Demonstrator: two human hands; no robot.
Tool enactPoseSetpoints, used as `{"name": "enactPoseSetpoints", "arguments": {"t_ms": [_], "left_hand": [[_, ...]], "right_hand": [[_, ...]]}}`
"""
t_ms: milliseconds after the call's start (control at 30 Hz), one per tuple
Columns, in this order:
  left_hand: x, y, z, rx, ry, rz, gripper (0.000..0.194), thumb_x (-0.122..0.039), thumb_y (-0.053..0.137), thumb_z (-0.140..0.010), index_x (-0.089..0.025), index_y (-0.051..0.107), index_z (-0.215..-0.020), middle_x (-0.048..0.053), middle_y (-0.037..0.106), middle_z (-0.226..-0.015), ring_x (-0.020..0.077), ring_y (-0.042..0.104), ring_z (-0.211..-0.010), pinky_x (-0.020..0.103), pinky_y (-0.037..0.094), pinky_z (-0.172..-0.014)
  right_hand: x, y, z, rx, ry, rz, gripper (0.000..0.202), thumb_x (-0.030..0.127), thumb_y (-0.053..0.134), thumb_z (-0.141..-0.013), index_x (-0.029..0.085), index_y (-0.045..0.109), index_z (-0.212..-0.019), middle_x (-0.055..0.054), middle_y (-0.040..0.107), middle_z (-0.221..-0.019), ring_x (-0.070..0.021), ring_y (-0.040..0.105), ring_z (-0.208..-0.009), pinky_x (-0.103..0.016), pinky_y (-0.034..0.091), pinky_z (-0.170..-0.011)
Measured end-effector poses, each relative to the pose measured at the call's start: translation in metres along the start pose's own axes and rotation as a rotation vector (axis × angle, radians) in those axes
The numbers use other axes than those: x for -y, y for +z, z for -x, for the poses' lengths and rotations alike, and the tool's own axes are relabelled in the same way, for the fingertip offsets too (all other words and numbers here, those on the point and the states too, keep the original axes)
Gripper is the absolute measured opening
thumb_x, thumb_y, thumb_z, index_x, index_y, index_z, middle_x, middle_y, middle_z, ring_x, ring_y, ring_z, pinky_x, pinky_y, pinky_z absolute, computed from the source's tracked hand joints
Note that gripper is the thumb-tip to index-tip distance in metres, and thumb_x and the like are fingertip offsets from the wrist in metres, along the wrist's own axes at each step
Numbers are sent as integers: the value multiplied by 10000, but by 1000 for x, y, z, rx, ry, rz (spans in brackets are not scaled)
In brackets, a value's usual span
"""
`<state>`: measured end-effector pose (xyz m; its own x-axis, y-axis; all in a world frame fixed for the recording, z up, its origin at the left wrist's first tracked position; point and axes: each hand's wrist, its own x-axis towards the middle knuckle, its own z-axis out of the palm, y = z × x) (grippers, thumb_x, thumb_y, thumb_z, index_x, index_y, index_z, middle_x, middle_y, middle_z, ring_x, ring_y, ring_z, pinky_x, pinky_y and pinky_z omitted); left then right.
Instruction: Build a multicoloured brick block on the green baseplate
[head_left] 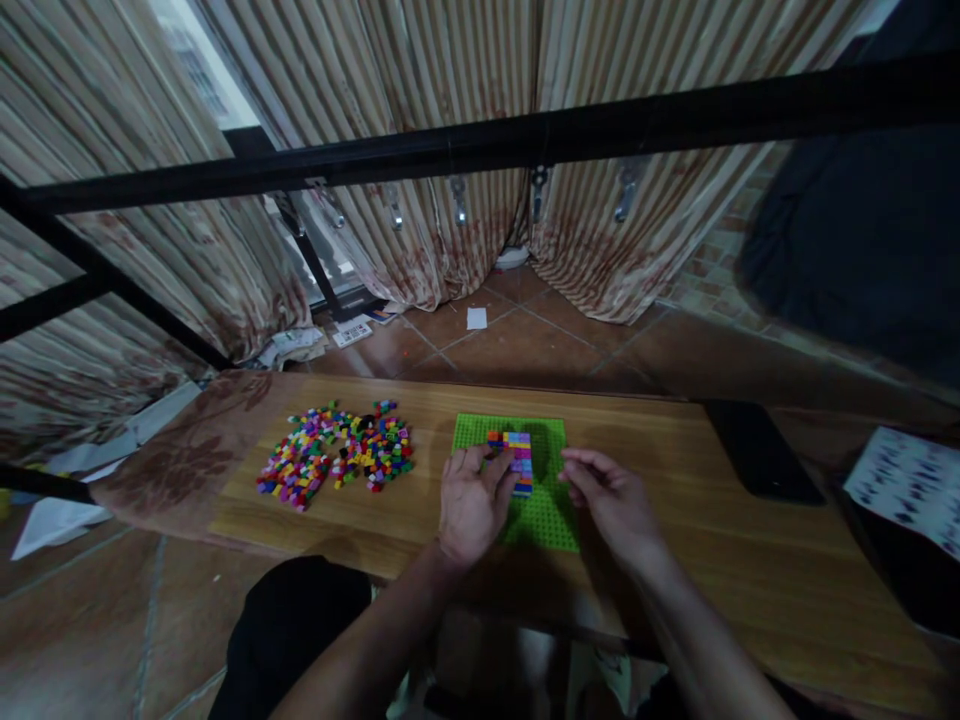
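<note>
A green studded baseplate (541, 530) lies on the wooden bench top. On its middle stands a small block of multicoloured building bricks (520, 440), in rows of orange, yellow, purple and blue. My left hand (472, 505) reaches over the plate's left side, its thumb and fingers closed at the left of this block. Whether a loose brick sits between those fingertips is hidden. Just off the plate's right edge, my right hand (611, 500) hovers with thumb and forefinger pinched together. Anything within that pinch is too small to make out.
Loose bricks (300, 465) in many colours lie heaped on the bench's left part. A black flat device (761, 450) rests at the right, near a patterned sheet (911, 485). A dark metal rail (480, 145) crosses ahead, before striped curtains (450, 60).
</note>
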<state>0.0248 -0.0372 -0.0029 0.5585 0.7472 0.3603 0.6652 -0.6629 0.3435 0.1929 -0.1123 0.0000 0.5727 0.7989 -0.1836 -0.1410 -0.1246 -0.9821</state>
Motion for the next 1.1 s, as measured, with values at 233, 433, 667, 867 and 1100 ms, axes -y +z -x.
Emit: {"name": "enactPoseSetpoints", "arguments": {"t_ms": [233, 433, 667, 867, 1100], "left_hand": [[1, -2, 0, 16, -22, 58, 339, -347, 522, -911, -279, 600, -1234, 75, 567, -1163, 227, 521, -1025, 397, 452, -894], [3, -6, 11, -35, -99, 132, 289, -282, 523, -908, -216, 615, -1174, 76, 603, -1081, 207, 540, -1002, 371, 458, -908], [-4, -3, 9, -58, -146, 125, 181, -256, 551, -894, -229, 684, -1014, 48, 650, -933, 185, 574, -879, 339, 465, -828], [-10, 4, 3, -60, -145, 131, 138, -258, 586, -878, -237, 705, -944, 36, 670, -918, 181, 584, -869, 339, 445, -820], [-8, 1, 3, -42, -139, 115, 156, -270, 563, -886, -225, 699, -946, 43, 666, -923, 185, 585, -868, 343, 434, -828]], "right_hand": [[-1, 2, 2, 17, -7, 19, 430, 517, 727, -666, 172, 695, -920, -31, 669, -679, -125, 537, -537, -258, 431, -513], [-7, 6, 2, 22, -19, 132, 402, 505, 681, -702, 178, 705, -935, -42, 693, -727, -141, 552, -558, -277, 439, -541], [-14, 7, -1, 21, -16, 196, 371, 480, 667, -696, 184, 711, -915, -38, 697, -742, -159, 574, -608, -289, 440, -587], [-17, 11, -1, 68, -3, 240, 380, 500, 645, -703, 193, 717, -914, -33, 688, -739, -174, 589, -642, -288, 426, -586], [-16, 15, 0, 72, -7, 232, 401, 513, 648, -704, 180, 718, -915, -34, 681, -701, -178, 594, -633, -286, 428, -574]]}}
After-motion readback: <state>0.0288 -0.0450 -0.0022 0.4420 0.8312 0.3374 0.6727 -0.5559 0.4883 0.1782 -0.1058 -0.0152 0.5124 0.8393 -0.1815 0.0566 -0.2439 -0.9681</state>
